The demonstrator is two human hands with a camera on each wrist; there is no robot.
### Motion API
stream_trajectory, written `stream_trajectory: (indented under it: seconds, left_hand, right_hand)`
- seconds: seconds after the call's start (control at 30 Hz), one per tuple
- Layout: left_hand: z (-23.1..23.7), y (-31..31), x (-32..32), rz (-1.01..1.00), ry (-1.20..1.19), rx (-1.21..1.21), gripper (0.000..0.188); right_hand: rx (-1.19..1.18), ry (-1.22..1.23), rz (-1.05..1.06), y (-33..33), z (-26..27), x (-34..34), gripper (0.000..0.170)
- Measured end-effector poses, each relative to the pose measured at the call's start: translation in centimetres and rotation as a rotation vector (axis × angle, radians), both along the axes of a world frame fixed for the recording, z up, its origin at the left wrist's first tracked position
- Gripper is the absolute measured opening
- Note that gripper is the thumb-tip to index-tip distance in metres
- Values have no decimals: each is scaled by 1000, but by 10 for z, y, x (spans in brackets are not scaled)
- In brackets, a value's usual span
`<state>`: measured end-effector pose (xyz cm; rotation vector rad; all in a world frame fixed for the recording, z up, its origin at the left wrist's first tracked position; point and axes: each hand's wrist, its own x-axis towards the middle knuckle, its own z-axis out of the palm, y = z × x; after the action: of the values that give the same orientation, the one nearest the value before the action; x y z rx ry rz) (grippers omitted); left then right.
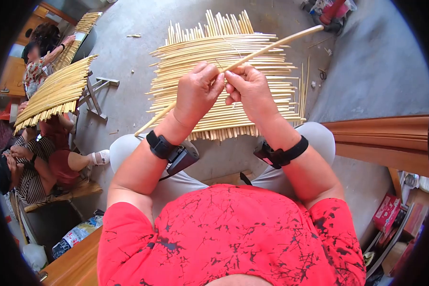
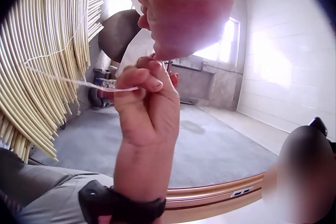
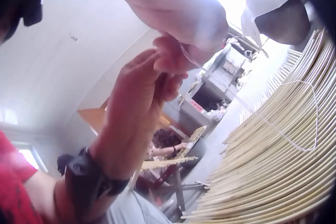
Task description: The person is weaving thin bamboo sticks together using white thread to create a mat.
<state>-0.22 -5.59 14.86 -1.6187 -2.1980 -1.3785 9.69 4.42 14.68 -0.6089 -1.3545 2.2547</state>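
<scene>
My left hand and right hand meet fingertip to fingertip above a mat of pale peeled sticks lying on the floor. Thumb and fingers of both hands pinch a thin white string. From the right fingers it runs slack down to the mat, and in the right wrist view the string bends in a loop over the sticks. A thicker pale stick slants across the mat and passes behind both hands in the head view. The exact pinch point is partly hidden by the fingers.
At the left, another stick mat rests on a metal stand, with seated people beside it. A wooden edge lies to my right. Loose thin sticks lie by the mat's right side.
</scene>
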Motion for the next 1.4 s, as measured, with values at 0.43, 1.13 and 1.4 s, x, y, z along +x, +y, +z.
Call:
stream_trajectory:
  seconds: [0.43, 1.13, 1.4]
  left_hand:
    - [-8, -2, 1, -42, 323, 26, 10]
    - [-13, 0, 11, -187, 293, 60, 13]
    - [-12, 3, 9, -333, 363, -88, 10]
  right_hand:
    - [1692, -24, -280, 23, 10, 10, 15]
    - [1390, -166, 58, 24, 3, 16, 9]
    - [1207, 72, -204, 26, 20, 8, 8]
